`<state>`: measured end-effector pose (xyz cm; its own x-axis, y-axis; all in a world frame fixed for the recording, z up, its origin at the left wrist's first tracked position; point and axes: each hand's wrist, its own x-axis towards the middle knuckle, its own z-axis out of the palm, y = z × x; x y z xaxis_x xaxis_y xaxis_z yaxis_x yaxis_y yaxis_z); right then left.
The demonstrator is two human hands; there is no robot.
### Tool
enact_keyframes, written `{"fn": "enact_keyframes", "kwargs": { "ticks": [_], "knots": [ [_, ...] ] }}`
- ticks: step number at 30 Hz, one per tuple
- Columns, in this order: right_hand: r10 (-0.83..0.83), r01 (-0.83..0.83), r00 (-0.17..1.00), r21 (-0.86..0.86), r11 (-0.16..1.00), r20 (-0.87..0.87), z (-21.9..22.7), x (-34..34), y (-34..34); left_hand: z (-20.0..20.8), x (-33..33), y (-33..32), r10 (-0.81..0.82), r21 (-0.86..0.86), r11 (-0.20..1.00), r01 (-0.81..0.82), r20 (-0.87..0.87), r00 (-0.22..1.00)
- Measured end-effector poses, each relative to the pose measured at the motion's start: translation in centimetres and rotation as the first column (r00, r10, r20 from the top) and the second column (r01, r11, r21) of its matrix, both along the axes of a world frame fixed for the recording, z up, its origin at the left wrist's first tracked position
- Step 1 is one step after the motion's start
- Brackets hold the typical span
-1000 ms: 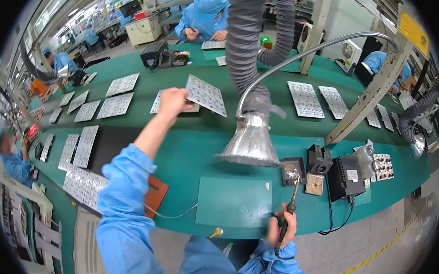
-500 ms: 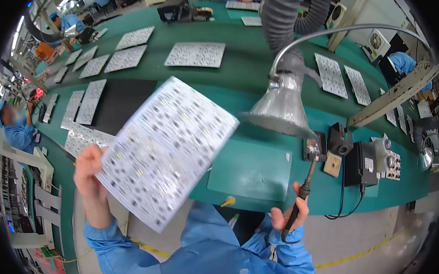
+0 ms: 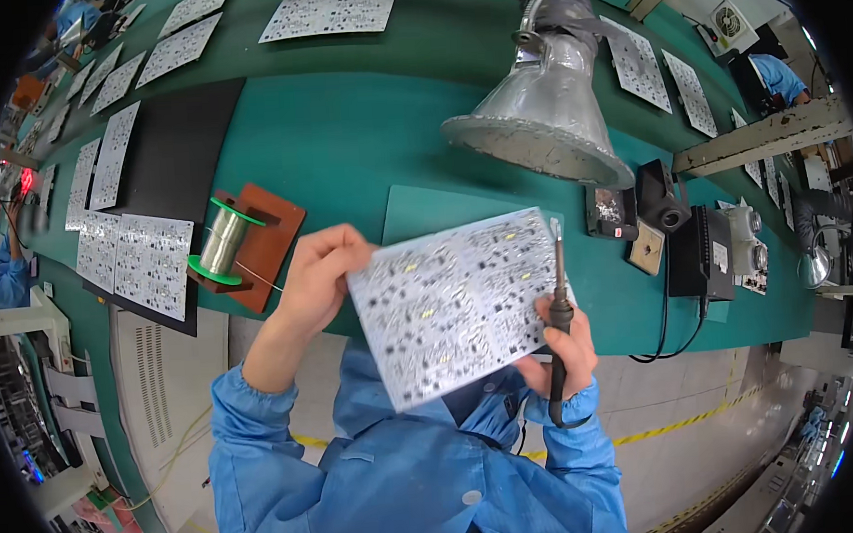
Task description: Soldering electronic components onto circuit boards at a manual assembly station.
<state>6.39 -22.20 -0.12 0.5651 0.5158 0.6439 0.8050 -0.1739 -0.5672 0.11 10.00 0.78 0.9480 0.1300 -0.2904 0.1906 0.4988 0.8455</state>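
Note:
A white circuit board panel (image 3: 458,308), dotted with small dark parts, is held tilted in front of my body, above the near edge of the bench. The fingers of my left hand (image 3: 323,277) are closed on its upper left corner. My right hand (image 3: 576,355) grips a soldering iron (image 3: 561,317) with a black handle, its tip pointing up and away. The thumb and fingers of that hand also meet the panel's right edge. Behind the panel lies a pale green mat (image 3: 419,207), partly covered. Left of my left hand, a solder wire spool (image 3: 223,243) sits on a brown stand (image 3: 278,221).
A metal extraction hood (image 3: 539,116) hangs over the bench. At right stand a black soldering station (image 3: 701,257), an iron holder (image 3: 661,196) and a tan sponge (image 3: 646,247). More panels (image 3: 151,262) rest at left on a black mat (image 3: 174,149). Others (image 3: 328,13) lie along the far side.
The panel moved right and turned, and its right edge came to my right hand. The left hand came in from the left. The view shifted downward, and the solder spool came into sight.

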Motion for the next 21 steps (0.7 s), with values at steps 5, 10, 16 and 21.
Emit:
{"fn": "enact_keyframes", "kwargs": {
  "ticks": [5,10,16,21],
  "knots": [
    [-0.105,0.110,0.993,-0.105,0.988,0.052,-1.6,0.3,0.2,0.8,1.8,-1.9,0.059,0.148,0.988,-0.038,-0.138,0.989],
    [-0.134,0.136,0.991,-0.140,0.981,0.022,-2.1,0.3,0.6,1.4,2.5,-2.5,0.048,0.396,0.918,0.012,-0.141,0.989],
    [-0.201,0.222,0.974,-0.277,0.935,0.103,-2.0,-0.1,0.8,-0.4,0.4,-2.6,0.117,0.948,0.212,-0.236,0.215,0.970],
    [-0.236,0.280,0.959,-0.380,0.882,0.157,-1.8,-0.1,0.9,-1.2,-0.8,-2.9,0.096,0.935,0.298,-0.190,0.169,0.981]
  ]
}}
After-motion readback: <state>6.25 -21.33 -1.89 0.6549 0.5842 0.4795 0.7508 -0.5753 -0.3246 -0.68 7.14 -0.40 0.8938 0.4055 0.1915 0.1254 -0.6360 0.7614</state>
